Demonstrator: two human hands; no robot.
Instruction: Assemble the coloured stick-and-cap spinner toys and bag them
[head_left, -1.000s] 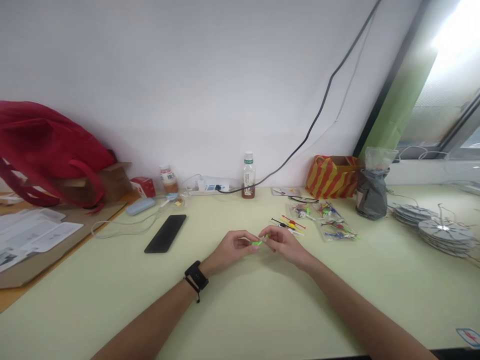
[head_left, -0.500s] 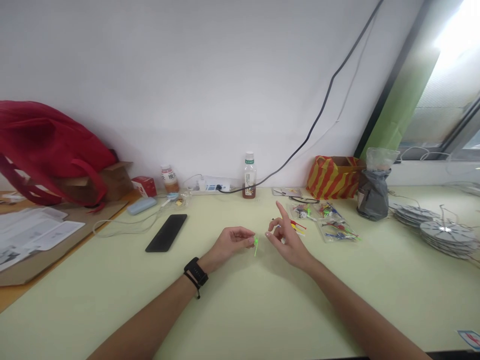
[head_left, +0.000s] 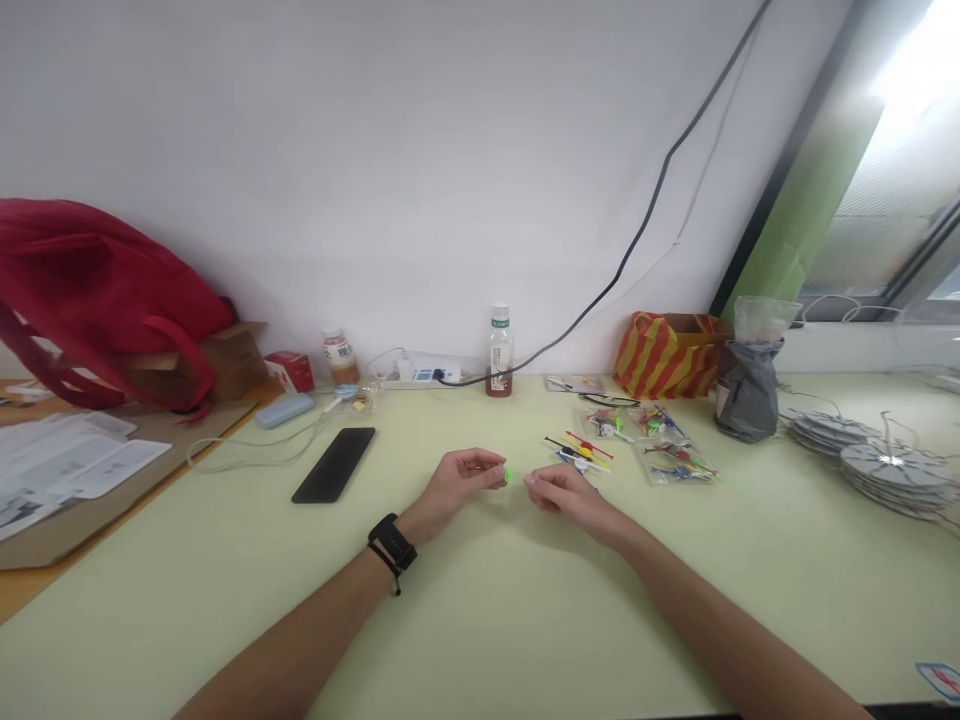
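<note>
The left grip (head_left: 454,488) pinches a green piece (head_left: 508,474) near the right grip (head_left: 574,498).

Place: workroom or office, unclear which
Wall (head_left: 375,200): plain white, power strip (head_left: 416,381) at its foot
Bench (head_left: 480,620): long, pale green; phone (head_left: 334,466), drink bottle (head_left: 500,358), clear bags of plastic pieces (head_left: 679,455), stacked grey discs (head_left: 896,478)
Window (head_left: 870,230): far right
Backpack (head_left: 97,280): red, left

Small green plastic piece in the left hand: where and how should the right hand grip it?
Probably pinch the small green plastic piece by the bit showing beyond the left hand, bringing the right hand in from the right: that bit is tiny and faces the right hand, while the left hand grips from the opposite side. Its outline is unclear.
</note>
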